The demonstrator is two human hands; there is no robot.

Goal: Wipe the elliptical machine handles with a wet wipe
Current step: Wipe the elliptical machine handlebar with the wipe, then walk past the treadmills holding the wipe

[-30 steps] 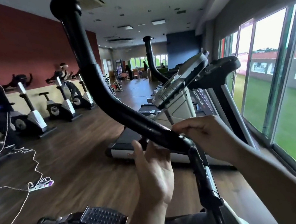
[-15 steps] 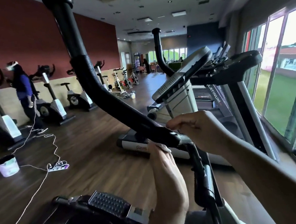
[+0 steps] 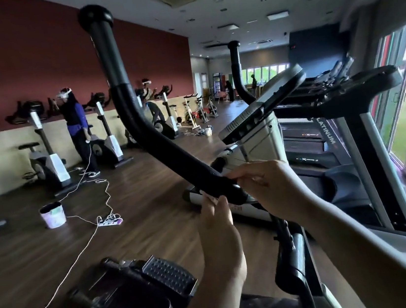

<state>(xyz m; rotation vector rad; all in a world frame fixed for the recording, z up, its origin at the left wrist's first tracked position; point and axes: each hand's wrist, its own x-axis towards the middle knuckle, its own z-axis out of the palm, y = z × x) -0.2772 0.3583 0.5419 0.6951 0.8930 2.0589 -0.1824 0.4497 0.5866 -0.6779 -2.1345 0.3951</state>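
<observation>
The elliptical's near black foam handle [image 3: 141,125] curves up from the lower middle to a knob at the top. My right hand [image 3: 271,188] lies over the handle's lower end, fingertips pinched on its top side. From below, my left hand [image 3: 215,219] reaches up and closes its fingers against the underside of the same spot. A thin pale strip shows at my left fingertips; I cannot tell whether it is the wet wipe. The second handle [image 3: 237,71] rises behind the tilted console [image 3: 262,102].
The ribbed pedal [image 3: 168,274] sits low in front of me. A small bucket [image 3: 53,215] and a power strip [image 3: 110,221] with white cable lie on the wood floor. Two people stand among exercise bikes at the left wall. A treadmill [image 3: 359,97] and windows line the right.
My left hand rose from an open pose below the handle and closed on its underside. My right hand stayed on the handle's lower end. My view swung, bringing more of the left wall in.
</observation>
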